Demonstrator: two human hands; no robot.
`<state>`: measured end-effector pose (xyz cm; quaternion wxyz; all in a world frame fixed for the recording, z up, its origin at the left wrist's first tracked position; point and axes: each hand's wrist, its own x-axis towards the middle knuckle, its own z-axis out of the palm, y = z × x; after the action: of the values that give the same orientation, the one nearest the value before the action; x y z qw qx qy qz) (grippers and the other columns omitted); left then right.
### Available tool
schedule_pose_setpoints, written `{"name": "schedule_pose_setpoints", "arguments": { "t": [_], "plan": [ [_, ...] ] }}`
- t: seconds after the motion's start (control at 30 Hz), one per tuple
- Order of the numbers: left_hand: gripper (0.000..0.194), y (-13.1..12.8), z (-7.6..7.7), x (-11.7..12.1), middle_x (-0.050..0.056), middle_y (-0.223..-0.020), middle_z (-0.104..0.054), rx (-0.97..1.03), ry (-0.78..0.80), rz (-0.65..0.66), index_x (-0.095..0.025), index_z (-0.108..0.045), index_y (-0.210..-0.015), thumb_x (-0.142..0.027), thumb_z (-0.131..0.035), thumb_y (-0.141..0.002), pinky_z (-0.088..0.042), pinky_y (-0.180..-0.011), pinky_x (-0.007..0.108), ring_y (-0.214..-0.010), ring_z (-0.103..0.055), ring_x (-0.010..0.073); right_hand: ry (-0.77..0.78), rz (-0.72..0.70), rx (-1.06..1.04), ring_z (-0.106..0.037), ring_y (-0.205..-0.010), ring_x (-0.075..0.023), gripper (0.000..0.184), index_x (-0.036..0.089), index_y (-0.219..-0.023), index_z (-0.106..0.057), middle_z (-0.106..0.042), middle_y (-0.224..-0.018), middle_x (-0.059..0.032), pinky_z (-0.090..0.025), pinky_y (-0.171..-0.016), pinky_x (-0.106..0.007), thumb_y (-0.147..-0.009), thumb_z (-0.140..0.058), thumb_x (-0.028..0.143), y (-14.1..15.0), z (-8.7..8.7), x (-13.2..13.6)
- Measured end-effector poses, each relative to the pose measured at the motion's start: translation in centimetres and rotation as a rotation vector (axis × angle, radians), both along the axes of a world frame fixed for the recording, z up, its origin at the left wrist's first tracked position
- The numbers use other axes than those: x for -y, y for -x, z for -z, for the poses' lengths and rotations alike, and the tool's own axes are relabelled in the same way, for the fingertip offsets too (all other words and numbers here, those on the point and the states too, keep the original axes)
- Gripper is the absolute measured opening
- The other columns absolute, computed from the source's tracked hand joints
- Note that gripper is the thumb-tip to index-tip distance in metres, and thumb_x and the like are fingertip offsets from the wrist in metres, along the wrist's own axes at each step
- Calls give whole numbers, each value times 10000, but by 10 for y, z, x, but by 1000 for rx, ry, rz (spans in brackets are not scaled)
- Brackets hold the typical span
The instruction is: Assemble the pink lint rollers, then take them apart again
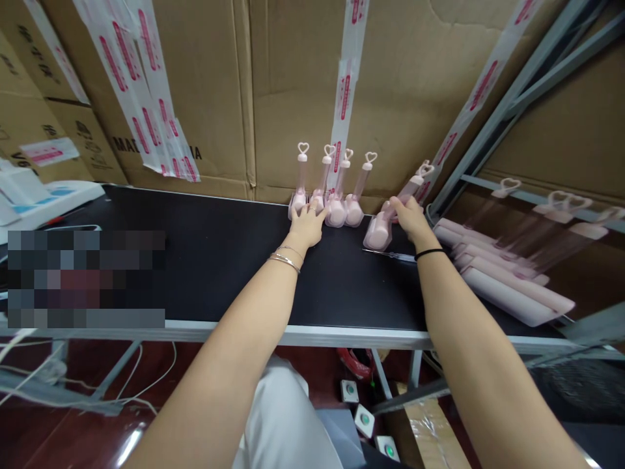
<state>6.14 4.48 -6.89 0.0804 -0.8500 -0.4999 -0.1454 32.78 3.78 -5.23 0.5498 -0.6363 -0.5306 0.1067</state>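
Observation:
Several pink bottle-like items with clear tubes and heart-shaped tops (336,189) stand in a row at the back of the black table (209,254), against the cardboard boxes. My left hand (307,225) rests on the bases of the leftmost ones, fingers curled over them. My right hand (413,218) grips another pink heart-topped item (390,218), which is tilted to the right, its base on the table beside the row.
A pile of the same pink items (498,273) lies on its side at the right, by a grey metal rack (508,104). Taped cardboard boxes (273,91) form the back wall. A thin metal tool (390,255) lies near my right wrist. White boxes (43,195) sit far left.

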Motion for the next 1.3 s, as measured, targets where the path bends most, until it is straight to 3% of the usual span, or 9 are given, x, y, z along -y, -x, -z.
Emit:
{"name": "schedule_pose_setpoints", "arguments": {
  "t": [0.1,0.17,0.33,0.47,0.8,1.0,1.17,1.3],
  "plan": [
    [636,0,-2,3,143,-1628,-177,-13,3,-1,-231,-337,-1501,-152,-444,-878,-177,-1143,659,-1457,-267,319,87,-184,-111,-615,-793,-192,199,234,-841,-488,-655,-817,-15,-480,-685,-319,-697,-589,325,-4,-5,4],
    [628,0,-2,4,142,-1627,-182,-17,-2,-2,-231,-339,-1498,-152,-434,-883,-175,-1148,653,-1458,-265,311,64,-235,-109,-620,-803,-188,241,230,-859,-489,-665,-853,-20,-474,-675,-311,-656,-609,280,-4,-7,6],
    [617,0,-1,2,145,-1623,-195,-13,-15,-1,-239,-344,-1497,-163,-429,-891,-179,-1147,648,-1452,-279,318,-146,-10,108,-596,-785,-202,264,230,-818,-444,-619,-850,-38,-493,-727,-387,-689,-646,339,-2,-9,7],
    [615,0,-1,2,138,-1625,-191,-17,-7,-6,-247,-339,-1497,-170,-434,-895,-172,-1152,642,-1458,-267,312,-109,93,208,-564,-732,-196,312,229,-767,-439,-584,-763,-18,-478,-767,-403,-657,-702,355,1,-7,7],
    [611,0,0,1,147,-1622,-196,-4,-11,5,-234,-350,-1497,-155,-425,-896,-174,-1144,660,-1455,-274,332,-28,97,268,-484,-664,-175,323,227,-775,-450,-474,-651,38,-443,-712,-365,-618,-707,345,11,-2,12],
    [607,0,0,4,134,-1625,-197,-1,-1,2,-246,-348,-1496,-168,-426,-899,-166,-1153,651,-1462,-262,319,-68,121,268,-455,-650,-165,328,242,-783,-424,-449,-668,45,-448,-701,-358,-636,-683,379,11,8,8],
    [605,1,2,5,148,-1626,-188,2,-12,5,-228,-345,-1499,-166,-414,-900,-166,-1150,656,-1464,-257,330,-93,141,224,-519,-738,-191,259,241,-855,-405,-539,-787,-11,-462,-789,-379,-724,-593,362,23,16,0],
    [606,2,0,4,135,-1628,-189,-5,5,-4,-239,-343,-1495,-163,-412,-898,-164,-1155,647,-1471,-247,305,-43,133,224,-580,-876,-236,271,218,-951,-424,-599,-941,-92,-463,-886,-427,-768,-562,362,29,8,-4]
  ]
}}
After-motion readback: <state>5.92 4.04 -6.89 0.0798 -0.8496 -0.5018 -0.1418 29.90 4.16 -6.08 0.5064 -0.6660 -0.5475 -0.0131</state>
